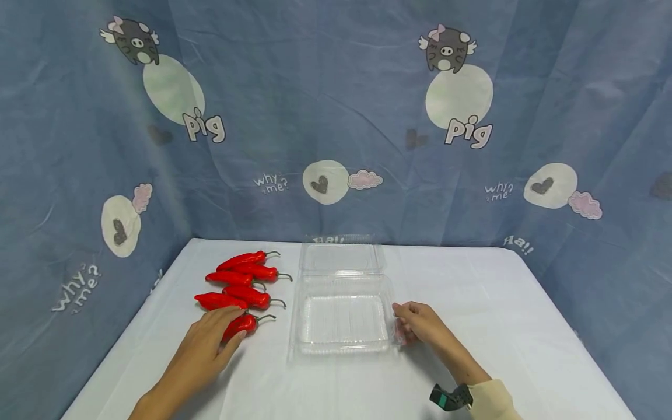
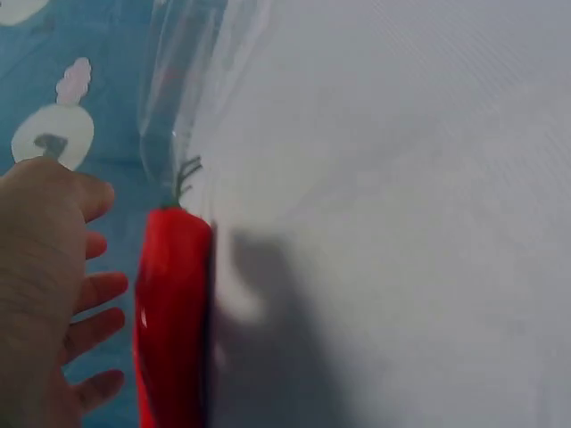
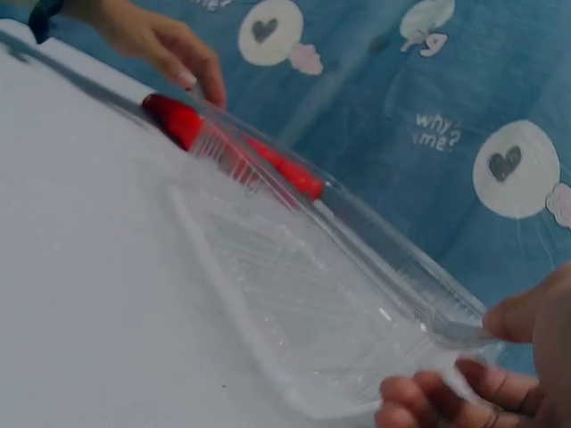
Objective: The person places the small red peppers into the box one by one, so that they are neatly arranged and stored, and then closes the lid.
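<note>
- Left hand [image 1: 202,344]: fingers loosely bent, thumb spread away, over the nearest pepper [image 1: 244,326]; whether it touches, I cannot tell.
- Right hand [image 1: 420,324]: thumb and fingers pinch the nearest edge of the clear box [image 1: 343,321], which sits between both hands.
- Other peppers [image 1: 249,296]: on the table [image 1: 525,326], just beyond the left hand.

Smooth, glossy peppers [image 1: 247,296], clear shiny plastic container [image 1: 343,319], matt white tabletop [image 1: 462,280], creased matt cloth backdrop [image 1: 336,93]
</note>
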A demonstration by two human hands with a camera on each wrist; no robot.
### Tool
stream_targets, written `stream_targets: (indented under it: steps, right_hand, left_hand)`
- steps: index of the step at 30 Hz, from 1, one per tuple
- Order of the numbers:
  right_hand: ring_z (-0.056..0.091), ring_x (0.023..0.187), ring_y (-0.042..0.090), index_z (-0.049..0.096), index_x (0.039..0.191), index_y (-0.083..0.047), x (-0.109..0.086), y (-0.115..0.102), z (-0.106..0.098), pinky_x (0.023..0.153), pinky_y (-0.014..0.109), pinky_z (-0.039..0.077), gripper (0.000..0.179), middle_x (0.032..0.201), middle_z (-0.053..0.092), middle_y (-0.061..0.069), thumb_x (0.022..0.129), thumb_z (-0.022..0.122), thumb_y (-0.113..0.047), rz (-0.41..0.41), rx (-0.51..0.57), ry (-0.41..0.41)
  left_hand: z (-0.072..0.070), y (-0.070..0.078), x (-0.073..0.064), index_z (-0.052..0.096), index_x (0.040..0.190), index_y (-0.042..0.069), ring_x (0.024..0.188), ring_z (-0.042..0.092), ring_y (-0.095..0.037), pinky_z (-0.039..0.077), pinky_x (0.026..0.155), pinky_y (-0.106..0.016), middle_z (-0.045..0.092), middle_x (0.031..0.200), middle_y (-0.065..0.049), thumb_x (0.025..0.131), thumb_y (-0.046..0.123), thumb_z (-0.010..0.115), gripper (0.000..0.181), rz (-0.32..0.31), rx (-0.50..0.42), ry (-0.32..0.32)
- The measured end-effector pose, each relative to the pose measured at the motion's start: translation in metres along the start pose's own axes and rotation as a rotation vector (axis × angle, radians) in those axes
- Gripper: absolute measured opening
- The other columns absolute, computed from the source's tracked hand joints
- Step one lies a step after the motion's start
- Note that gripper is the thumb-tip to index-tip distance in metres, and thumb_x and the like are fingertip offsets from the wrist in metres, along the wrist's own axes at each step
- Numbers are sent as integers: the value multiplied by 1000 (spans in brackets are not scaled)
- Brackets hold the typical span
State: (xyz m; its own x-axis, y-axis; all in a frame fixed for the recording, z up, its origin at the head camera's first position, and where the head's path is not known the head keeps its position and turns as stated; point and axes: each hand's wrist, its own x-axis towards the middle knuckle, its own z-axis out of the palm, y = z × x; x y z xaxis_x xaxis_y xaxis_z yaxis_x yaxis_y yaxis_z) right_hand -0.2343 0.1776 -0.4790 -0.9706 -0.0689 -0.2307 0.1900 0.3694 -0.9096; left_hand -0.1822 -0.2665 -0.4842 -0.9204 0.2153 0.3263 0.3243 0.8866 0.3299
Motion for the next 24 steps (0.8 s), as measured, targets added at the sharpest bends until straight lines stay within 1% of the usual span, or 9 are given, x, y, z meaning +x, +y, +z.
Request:
stream_targets:
  steps: [3, 5, 11, 13, 19, 24]
  right_hand:
    - [56, 55, 16, 60, 87, -1, 1, 3, -1, 54, 29, 48, 34, 67, 59, 4, 104, 55, -31, -24, 30, -28]
    - [56, 55, 16, 57, 84, -3, 1, 4, -1, 55, 29, 48, 34, 67, 59, 4, 105, 54, -29, -38, 46, -51]
    - [57, 59, 16, 55, 86, -4, 1, 4, -4, 57, 30, 46, 33, 69, 56, 2, 107, 51, -30, -73, 55, -100]
    - [57, 60, 16, 54, 88, -3, 0, 4, -5, 58, 30, 46, 34, 70, 56, 2, 107, 49, -31, -92, 56, -129]
    - [56, 60, 15, 51, 90, -2, 2, 5, -7, 58, 28, 47, 35, 72, 56, 2, 109, 45, -31, -124, 75, -215]
    - [56, 61, 15, 51, 90, -4, 4, 8, -5, 57, 26, 46, 36, 74, 56, 2, 109, 45, -33, -111, 90, -216]
  left_hand:
    - [2, -5, -3, 58, 138, 11, 127, 50, -31, 41, 101, -63, 59, 135, -7, 89, 29, 78, 56, -25, -3, -19]
    - [3, -7, -4, 59, 138, 11, 125, 51, -31, 43, 101, -62, 60, 134, -8, 87, 27, 79, 56, -37, -1, -31]
    - [7, -11, -4, 58, 140, 10, 124, 53, -35, 45, 100, -64, 60, 135, -12, 85, 28, 81, 63, -84, 55, -90]
    - [9, -11, -4, 57, 141, 11, 123, 54, -35, 46, 99, -64, 60, 135, -12, 84, 29, 82, 65, -92, 66, -99]
    - [12, -14, -5, 57, 141, 11, 121, 55, -33, 48, 98, -61, 61, 133, -11, 83, 26, 83, 65, -74, 67, -80]
    - [13, -15, -6, 58, 139, 11, 122, 56, -33, 48, 98, -61, 61, 133, -10, 85, 21, 82, 60, -55, 54, -55]
